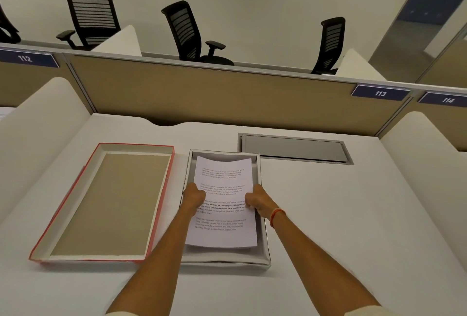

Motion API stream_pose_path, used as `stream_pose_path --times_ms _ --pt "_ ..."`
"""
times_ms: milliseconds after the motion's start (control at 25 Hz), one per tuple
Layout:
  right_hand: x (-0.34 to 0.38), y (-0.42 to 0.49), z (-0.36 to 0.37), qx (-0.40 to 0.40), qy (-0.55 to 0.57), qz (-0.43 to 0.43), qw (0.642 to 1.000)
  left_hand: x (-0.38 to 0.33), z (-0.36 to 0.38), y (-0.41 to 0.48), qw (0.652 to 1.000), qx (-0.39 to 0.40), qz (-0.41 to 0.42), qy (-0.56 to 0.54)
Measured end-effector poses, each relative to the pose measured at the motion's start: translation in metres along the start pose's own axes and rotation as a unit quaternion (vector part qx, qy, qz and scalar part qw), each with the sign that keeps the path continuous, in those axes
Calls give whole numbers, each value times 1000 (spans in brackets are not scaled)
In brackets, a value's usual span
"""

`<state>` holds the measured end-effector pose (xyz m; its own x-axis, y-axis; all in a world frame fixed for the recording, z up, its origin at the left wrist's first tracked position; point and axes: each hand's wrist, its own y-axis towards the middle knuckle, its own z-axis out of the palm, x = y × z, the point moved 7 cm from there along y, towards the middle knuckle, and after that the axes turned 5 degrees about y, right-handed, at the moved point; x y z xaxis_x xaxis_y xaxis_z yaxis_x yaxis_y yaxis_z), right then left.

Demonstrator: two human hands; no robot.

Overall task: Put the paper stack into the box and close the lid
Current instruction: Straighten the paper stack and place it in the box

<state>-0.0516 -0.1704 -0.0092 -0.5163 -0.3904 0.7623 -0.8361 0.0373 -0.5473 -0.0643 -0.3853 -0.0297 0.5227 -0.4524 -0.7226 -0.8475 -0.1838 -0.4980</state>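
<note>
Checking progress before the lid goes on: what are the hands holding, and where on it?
Both hands hold the paper stack over the box: left hand on its left edge, right hand on its right edge, around mid-length.

White paper stack [223, 204] with black print, grey box [262, 239], red-edged lid [101, 204] lined tan.

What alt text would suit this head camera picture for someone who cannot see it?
Two bare hands, left hand and right hand, lower a printed paper stack into an open grey box on a white desk. The red-edged lid lies upturned beside it.
</note>
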Motion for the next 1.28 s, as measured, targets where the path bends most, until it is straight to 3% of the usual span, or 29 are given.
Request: stream_pose_path --times_ms 600,1280 --pt "-8 -8 -12 14 4 23 1000 -2 -11 -8 997 -63 2 46" --pt "-8 -18 -9 -23 -10 28 999 6 -15 -23 999 -25 -7 43"
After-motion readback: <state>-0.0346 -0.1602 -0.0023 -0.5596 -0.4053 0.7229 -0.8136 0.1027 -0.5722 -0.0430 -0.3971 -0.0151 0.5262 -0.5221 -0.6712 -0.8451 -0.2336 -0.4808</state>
